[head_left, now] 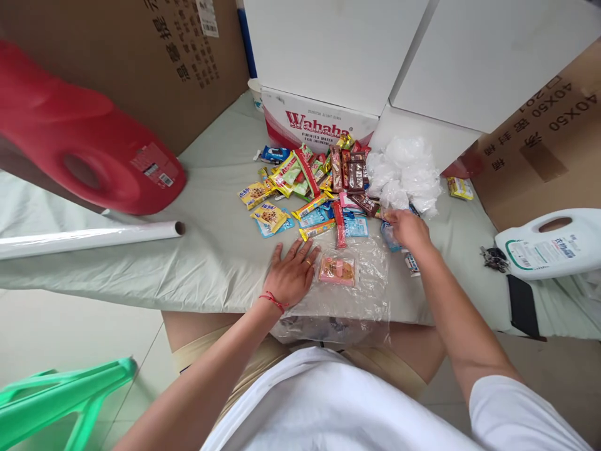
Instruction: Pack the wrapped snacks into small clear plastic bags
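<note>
My left hand lies flat with its fingers spread, pressing the left edge of a clear plastic bag on the cloth. On or inside that bag, I cannot tell which, is a pink-wrapped snack packet. My right hand is closed in a pinch at the right side of the snack pile, beside a blue packet; what it grips is hidden. Just beyond it sits a heap of crumpled clear bags. The pile includes yellow cookie packets, a red stick packet and dark brown bars.
Behind the pile stands a Wahaha carton under white boxes. A red jug and a white roll are at left. At right are a white detergent bottle and a black phone. A green stool stands below.
</note>
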`<move>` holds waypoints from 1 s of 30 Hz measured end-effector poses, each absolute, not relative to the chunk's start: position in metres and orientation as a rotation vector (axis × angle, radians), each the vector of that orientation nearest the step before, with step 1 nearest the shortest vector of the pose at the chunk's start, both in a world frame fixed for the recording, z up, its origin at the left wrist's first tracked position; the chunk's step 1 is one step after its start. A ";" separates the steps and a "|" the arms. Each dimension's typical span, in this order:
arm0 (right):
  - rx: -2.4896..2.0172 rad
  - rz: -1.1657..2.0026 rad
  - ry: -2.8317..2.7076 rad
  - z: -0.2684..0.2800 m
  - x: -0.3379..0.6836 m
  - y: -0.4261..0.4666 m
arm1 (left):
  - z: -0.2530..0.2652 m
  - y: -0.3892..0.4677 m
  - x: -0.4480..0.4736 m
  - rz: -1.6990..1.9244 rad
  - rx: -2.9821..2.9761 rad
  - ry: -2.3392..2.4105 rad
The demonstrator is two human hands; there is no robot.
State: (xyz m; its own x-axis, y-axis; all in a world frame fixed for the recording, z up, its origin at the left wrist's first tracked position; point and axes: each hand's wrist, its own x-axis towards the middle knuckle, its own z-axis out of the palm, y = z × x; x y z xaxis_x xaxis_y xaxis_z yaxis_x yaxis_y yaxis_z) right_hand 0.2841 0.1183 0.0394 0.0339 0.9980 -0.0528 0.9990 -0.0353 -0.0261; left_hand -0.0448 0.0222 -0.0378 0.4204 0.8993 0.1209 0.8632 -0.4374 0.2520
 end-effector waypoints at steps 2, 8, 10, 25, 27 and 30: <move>2.133 -0.096 2.145 0.033 0.306 0.146 | -0.037 0.022 -0.045 0.361 2.511 1.575; 2.020 -0.169 2.118 0.020 0.320 0.187 | -0.036 0.022 -0.045 0.383 2.495 1.576; 2.032 -0.192 2.114 0.021 0.319 0.190 | -0.036 0.022 -0.046 0.377 2.494 1.573; 2.763 -2.361 1.953 0.066 0.342 0.138 | -0.036 0.021 -0.046 0.405 2.487 1.554; 2.690 -2.486 1.766 0.068 0.334 0.136 | -0.036 0.021 -0.046 0.401 2.484 1.553; 2.644 -2.468 1.640 0.062 0.319 0.138 | -0.036 0.021 -0.046 0.405 2.474 1.549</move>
